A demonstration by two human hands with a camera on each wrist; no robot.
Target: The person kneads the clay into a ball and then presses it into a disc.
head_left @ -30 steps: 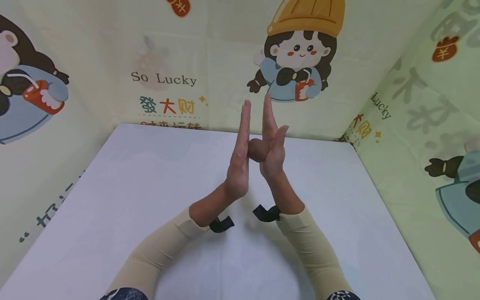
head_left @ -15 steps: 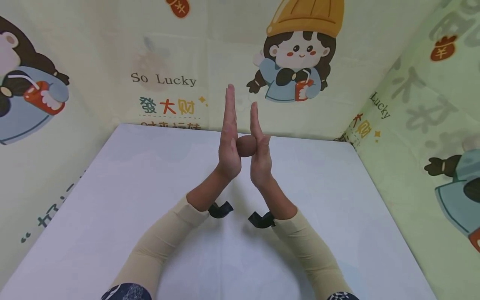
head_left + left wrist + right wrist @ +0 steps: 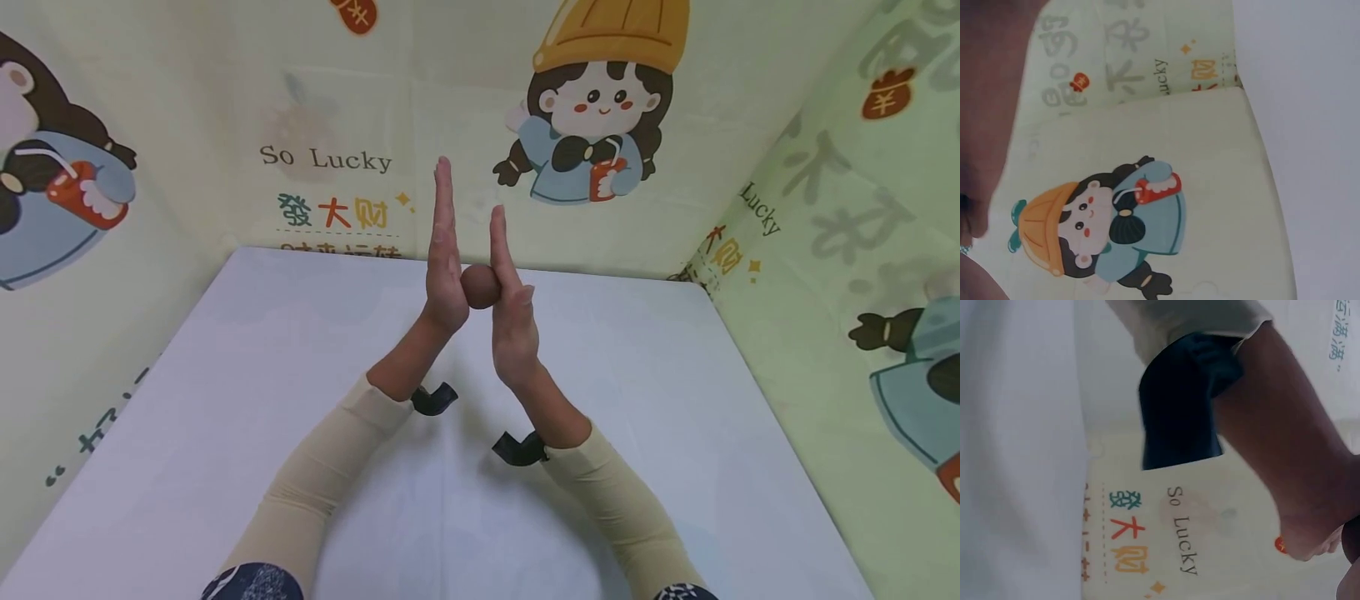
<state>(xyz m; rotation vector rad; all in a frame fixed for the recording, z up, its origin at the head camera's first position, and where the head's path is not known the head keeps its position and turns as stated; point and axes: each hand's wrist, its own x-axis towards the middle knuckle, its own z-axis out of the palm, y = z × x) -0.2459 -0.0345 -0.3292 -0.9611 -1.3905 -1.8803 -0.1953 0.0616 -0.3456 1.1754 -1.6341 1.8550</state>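
A smooth brown ball (image 3: 481,287), like a lump of clay, is held between two flat palms above the table in the head view. My left hand (image 3: 446,267) stands upright with straight fingers, its palm heel against the ball's left side. From the other side my right hand (image 3: 514,312) presses the ball nearer its fingers, which also point up and away. Part of the ball (image 3: 1352,540) shows dark at the edge of the right wrist view, beside the left hand (image 3: 1310,534). Blurred skin fills the left side of the left wrist view, where the ball is hidden.
A white table (image 3: 645,375) lies under both arms. Printed cloth (image 3: 450,100) with cartoon figures and lettering stands upright behind and at both sides. Black curved mounts (image 3: 435,400) jut inward from each wrist, below the palms.
Both hands and the ball have shifted left. The left hand has slid forward and up past the right, while the right has drawn slightly back; the ball now lies nearer the left palm's heel.
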